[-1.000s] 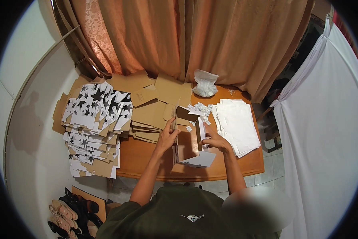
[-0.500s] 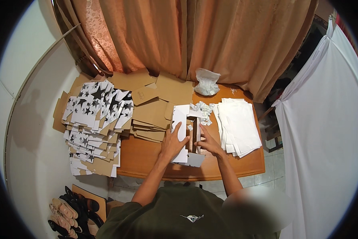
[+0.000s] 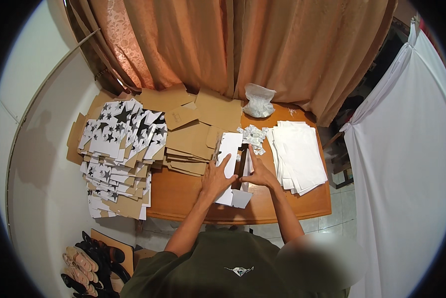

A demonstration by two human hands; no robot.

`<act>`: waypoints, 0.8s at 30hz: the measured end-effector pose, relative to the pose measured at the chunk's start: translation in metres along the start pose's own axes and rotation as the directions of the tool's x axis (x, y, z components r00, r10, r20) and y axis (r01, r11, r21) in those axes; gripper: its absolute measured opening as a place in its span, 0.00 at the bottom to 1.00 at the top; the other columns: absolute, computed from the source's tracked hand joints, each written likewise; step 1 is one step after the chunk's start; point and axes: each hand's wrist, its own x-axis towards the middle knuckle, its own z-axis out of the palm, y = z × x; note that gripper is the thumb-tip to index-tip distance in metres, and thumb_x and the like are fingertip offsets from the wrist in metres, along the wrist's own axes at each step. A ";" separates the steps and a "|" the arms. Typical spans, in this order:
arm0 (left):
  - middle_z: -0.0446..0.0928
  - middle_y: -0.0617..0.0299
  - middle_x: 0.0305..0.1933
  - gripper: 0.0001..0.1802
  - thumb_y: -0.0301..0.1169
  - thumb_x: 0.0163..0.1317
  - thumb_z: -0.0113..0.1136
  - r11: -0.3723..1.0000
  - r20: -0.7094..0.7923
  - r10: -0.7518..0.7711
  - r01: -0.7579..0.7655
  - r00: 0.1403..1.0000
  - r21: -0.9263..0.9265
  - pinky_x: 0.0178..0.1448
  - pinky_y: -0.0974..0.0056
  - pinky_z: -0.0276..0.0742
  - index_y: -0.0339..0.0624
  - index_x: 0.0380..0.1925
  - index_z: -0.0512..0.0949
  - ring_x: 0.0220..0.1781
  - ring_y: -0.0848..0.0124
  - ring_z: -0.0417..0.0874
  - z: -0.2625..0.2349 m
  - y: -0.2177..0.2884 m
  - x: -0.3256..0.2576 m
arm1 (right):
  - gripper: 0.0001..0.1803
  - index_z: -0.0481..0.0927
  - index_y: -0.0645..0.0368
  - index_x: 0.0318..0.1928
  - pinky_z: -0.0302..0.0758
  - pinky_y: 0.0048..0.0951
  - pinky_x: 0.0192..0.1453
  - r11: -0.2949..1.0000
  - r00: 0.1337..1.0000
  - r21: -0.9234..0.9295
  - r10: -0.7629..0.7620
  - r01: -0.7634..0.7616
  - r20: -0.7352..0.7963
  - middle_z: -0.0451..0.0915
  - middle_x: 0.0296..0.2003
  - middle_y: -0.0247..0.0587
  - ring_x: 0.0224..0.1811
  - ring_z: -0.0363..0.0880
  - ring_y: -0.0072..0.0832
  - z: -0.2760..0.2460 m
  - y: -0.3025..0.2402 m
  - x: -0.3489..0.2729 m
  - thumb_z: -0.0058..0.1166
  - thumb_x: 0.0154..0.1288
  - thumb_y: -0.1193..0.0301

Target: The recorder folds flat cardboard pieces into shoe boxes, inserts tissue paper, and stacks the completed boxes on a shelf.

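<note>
A partly folded white cardboard box point(image 3: 227, 144) stands near the table's front edge, its dark inside showing through a narrow gap. Its left panel tilts over the gap, and a grey end flap point(image 3: 241, 198) sticks out toward me. My left hand point(image 3: 215, 179) grips the left panel, thumb and forefinger spread on its white face. On the right side, my right hand point(image 3: 260, 176) holds the narrow wall, with the thumb over it and the forefinger stretched away from me. My other fingers are partly hidden. Just beyond lies a pile of small white packets point(image 3: 254, 134).
Stacked star-printed cardboard pieces point(image 3: 114, 144) cover the table's left side, beside flat brown cardboard point(image 3: 187, 139). White paper sheets point(image 3: 298, 156) lie right of the box. A clear plastic bag point(image 3: 259, 102) sits by the curtain point(image 3: 282, 44). Shoes point(image 3: 91, 263) stand at lower left.
The box's left panel has tipped rightward, narrowing the gap. My hands have come closer together, and my right forefinger has straightened away from me.
</note>
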 end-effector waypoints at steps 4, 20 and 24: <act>0.69 0.35 0.65 0.46 0.58 0.59 0.70 0.998 0.054 -0.064 0.064 0.997 0.004 0.64 0.41 0.78 0.69 0.77 0.63 0.66 0.36 0.76 -0.012 0.008 0.002 | 0.69 0.36 0.44 0.84 0.82 0.47 0.59 0.992 0.991 0.002 -0.123 0.123 -0.047 0.52 0.79 0.65 0.75 0.62 0.60 0.000 0.005 0.005 0.73 0.50 0.66; 0.70 0.32 0.65 0.40 0.58 0.65 0.63 0.996 0.009 -0.086 0.086 0.996 0.001 0.64 0.39 0.77 0.73 0.77 0.63 0.64 0.33 0.77 -0.010 -0.009 0.011 | 0.66 0.60 0.46 0.75 0.61 0.59 0.79 0.979 0.971 -0.113 -0.147 0.170 0.189 0.38 0.79 0.75 0.83 0.40 0.67 0.016 -0.007 -0.022 0.84 0.37 0.44; 0.71 0.35 0.61 0.40 0.56 0.66 0.63 0.997 -0.021 -0.072 0.073 0.997 0.011 0.59 0.38 0.79 0.76 0.77 0.61 0.59 0.34 0.80 0.000 -0.021 0.017 | 0.73 0.53 0.47 0.79 0.66 0.58 0.76 0.978 0.967 -0.145 -0.116 0.151 0.226 0.35 0.80 0.72 0.79 0.49 0.70 0.028 -0.013 -0.024 0.85 0.34 0.43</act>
